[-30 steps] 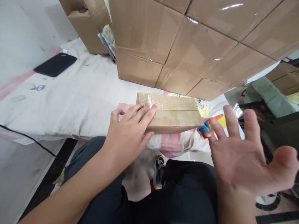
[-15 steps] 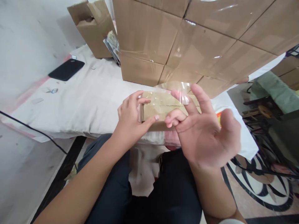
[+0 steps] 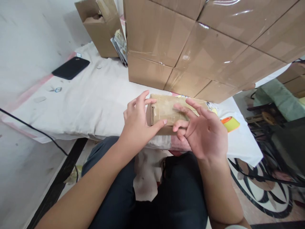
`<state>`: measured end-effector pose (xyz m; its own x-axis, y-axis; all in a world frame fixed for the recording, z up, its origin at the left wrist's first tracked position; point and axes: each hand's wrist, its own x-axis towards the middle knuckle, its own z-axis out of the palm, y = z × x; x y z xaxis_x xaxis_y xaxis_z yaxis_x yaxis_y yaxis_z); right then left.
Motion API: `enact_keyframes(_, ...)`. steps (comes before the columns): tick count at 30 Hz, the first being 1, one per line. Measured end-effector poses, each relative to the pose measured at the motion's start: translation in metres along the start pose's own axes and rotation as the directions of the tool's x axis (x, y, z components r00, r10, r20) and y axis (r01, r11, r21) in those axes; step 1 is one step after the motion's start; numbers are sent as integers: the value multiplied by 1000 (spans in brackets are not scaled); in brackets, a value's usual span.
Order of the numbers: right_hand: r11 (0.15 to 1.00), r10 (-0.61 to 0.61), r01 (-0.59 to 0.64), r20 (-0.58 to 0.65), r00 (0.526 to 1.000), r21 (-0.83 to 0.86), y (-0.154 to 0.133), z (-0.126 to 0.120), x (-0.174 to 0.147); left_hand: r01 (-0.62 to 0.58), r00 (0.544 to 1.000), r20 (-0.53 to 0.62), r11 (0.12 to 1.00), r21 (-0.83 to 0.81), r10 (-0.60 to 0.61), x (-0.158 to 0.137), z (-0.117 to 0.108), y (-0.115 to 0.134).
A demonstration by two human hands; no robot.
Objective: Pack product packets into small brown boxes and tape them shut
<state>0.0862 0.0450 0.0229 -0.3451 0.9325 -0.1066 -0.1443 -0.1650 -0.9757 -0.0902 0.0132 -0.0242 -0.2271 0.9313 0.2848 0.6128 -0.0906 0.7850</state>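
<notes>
- Since the picture from a second ago, the right hand (image 3: 207,136) has come in from well right of the small cardboard carton (image 3: 164,111) to its top; the left hand (image 3: 137,122) has shifted from its top to its left end.
- Carton at the centre of the frame, lying flat on the white cloth (image 3: 100,111), before a large stack of taped cartons (image 3: 162,38) at upper right.
- Left hand clasps the left end, thumb on the near edge, forefinger at the far one.
- Right hand is palm up, fingers loosely curled and spread over the top; whether the fingertips touch it, I cannot tell.
- Handling, as a judgement: thin board, stiff along its edges, likely to dent mid-panel; the glossy clear tape may feel slick. Weight cannot be told.
- Best hold, I judge: both ends, low near the corners, rather than the top seam.
</notes>
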Motion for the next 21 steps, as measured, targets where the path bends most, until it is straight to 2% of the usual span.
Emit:
enact_keyframes(7,996,0,1,9,1000,-90,-9,-21,-9,-109,988,123,988,112,95,-1,-3,3)
enact_keyframes(11,995,41,-40,18,999,-87,-9,-29,-9,-122,988,118,977,174,102,-2,1,3)
enact_keyframes(16,992,24,-19,40,999,-122,-8,-37,-7,-138,986,118,968,211,115,-4,3,2)
enact_keyframes(21,995,56,-57,-18,998,-78,-8,-42,-3,-134,987,113,965,226,110,-4,4,3)
